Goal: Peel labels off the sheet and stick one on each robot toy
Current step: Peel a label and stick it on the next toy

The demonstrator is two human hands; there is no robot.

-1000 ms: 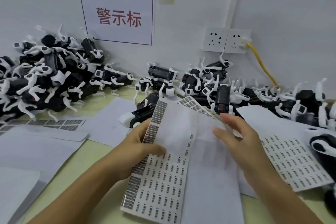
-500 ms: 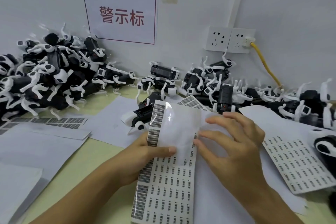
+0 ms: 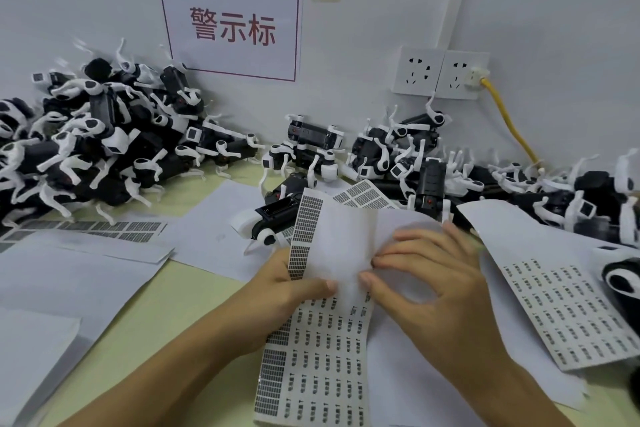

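Observation:
A long label sheet (image 3: 322,364) with rows of small printed labels lies in front of me, its upper part bare and curling up. My left hand (image 3: 287,282) grips the sheet's left edge, thumb on top. My right hand (image 3: 429,284) pinches at the sheet's middle with thumb and forefinger, right beside the left thumb. One black-and-white robot toy (image 3: 266,220) lies just behind the sheet. Whether a label is between my right fingertips is too small to tell.
Heaps of robot toys fill the back left (image 3: 90,149) and back right (image 3: 519,191) along the wall. A second label sheet (image 3: 568,308) lies at the right. Used backing sheets (image 3: 62,288) cover the left of the table. A yellow cable (image 3: 509,125) hangs from the wall socket.
My right hand has moved left and down from the sheet's right edge to its middle, closing into a pinch next to my left thumb. The sheet has shifted slightly right.

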